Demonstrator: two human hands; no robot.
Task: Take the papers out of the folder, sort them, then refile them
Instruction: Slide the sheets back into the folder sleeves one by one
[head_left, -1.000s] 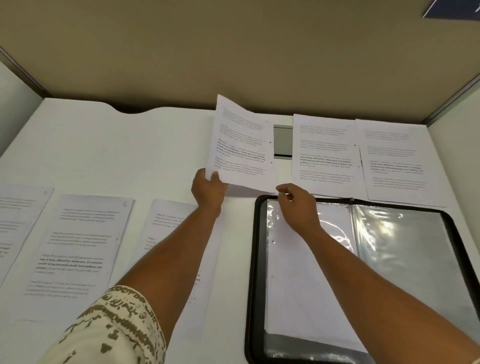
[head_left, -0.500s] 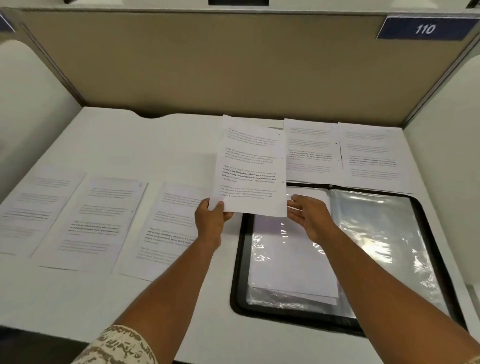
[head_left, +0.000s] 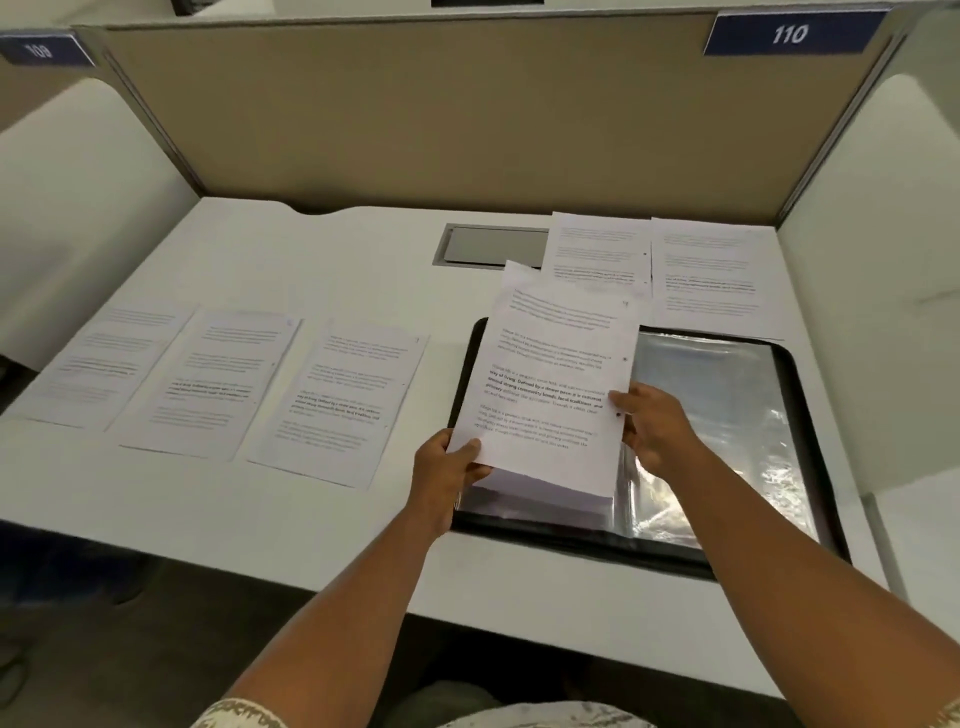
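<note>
A printed sheet (head_left: 550, 384) hangs tilted over the left half of the open black folder (head_left: 800, 457). My left hand (head_left: 447, 467) pinches the sheet's lower left corner. My right hand (head_left: 654, 426) holds its right edge. The folder lies flat on the white desk, with clear plastic sleeves (head_left: 727, 415) showing on its right page and a white page under the held sheet. Three printed papers (head_left: 218, 379) lie side by side on the desk to the left. Two more papers (head_left: 660, 265) lie behind the folder.
A beige partition (head_left: 467, 114) closes the desk at the back, with white side panels left and right. A grey cable hatch (head_left: 493, 244) sits in the desk behind the folder. The desk's front edge (head_left: 260, 566) runs close to my body.
The held sheet has come from the back of the desk down and toward me, over the folder's left page. My right hand has moved onto its right edge. The camera view has pulled back.
</note>
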